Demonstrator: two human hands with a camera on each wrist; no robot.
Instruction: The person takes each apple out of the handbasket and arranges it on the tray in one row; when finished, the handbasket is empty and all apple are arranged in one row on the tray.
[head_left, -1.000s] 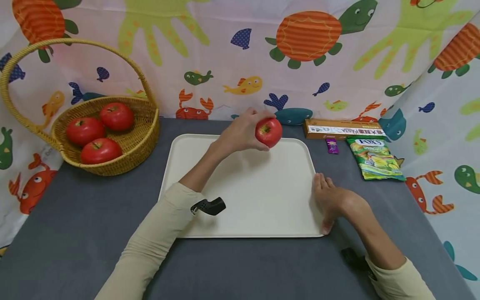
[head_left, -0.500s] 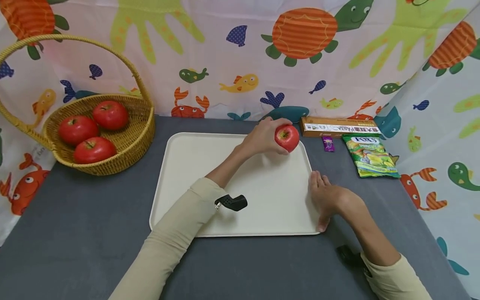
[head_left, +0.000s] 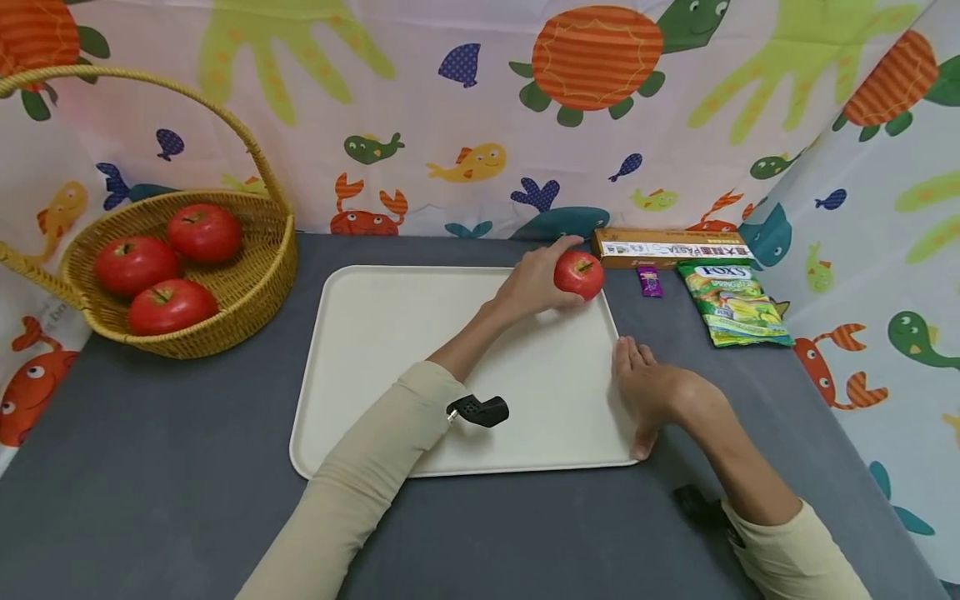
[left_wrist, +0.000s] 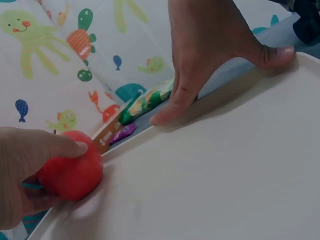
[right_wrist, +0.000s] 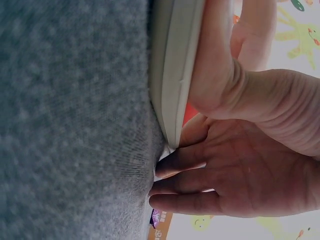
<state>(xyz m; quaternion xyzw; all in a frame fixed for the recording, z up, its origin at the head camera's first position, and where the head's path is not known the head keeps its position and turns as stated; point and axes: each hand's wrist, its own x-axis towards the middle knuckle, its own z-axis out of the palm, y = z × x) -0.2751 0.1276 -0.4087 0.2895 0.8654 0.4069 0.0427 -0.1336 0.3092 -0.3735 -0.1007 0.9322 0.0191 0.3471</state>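
Apple (head_left: 581,273) within left grip (head_left: 532,285), perhaps touching tray (head_left: 375,350).

Apple (head_left: 582,273): red, round, stem up, gripped between left hand's (head_left: 534,282) thumb and fingers at tray's far right corner; can't tell if it's touching. Tray (head_left: 382,342): off-white, rectangular, rounded corners, low rim, flat on gray table (head_left: 187,467). Right hand (head_left: 651,392) spread along its right edge, touching.
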